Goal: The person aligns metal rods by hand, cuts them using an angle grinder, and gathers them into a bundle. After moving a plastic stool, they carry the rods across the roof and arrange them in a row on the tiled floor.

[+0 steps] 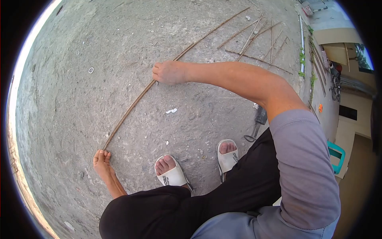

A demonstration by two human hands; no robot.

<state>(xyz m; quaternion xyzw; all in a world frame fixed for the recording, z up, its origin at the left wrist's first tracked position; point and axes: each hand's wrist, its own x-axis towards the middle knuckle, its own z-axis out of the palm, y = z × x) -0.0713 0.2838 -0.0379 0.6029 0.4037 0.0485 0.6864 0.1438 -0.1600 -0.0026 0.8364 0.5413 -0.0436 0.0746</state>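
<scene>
Long brown stick (pixel 184 52): one piece, or possibly two laid together, since the stretch about the right hand looks double; it runs slantwise across the left half of the ground (pixel 59 107), from the near left toward the far right.
Right hand (pixel 170 72): fingers curled around the stick near its middle, knuckles uppermost.
Left hand (pixel 103 161): thumb and fingertips pinching the near left end.
Handling (judged): light for its length, fairly stiff yet springy, dry rather than slippery; the thin ends seem likelier to snap than the middle. The curve may owe something to the lens.
Best hold (judged): a firm grasp at the thicker middle, with a light pinch at the tip for steering.
Thin sticks (pixel 259 61): about eight, loosely crossed at the far right; overlap prevents an exact count.
White slides (pixel 174 176): two, one on each foot, apart, on the near side of the stick.
Dark tool (pixel 261 116): one, with a ring-shaped end, partly hidden beneath the right arm.
White ring (pixel 91 70): one, flat on the ground, left of the stick.
Teal plastic seat (pixel 338 157): one, at the right, partly covered by the sleeve (pixel 306 167).
</scene>
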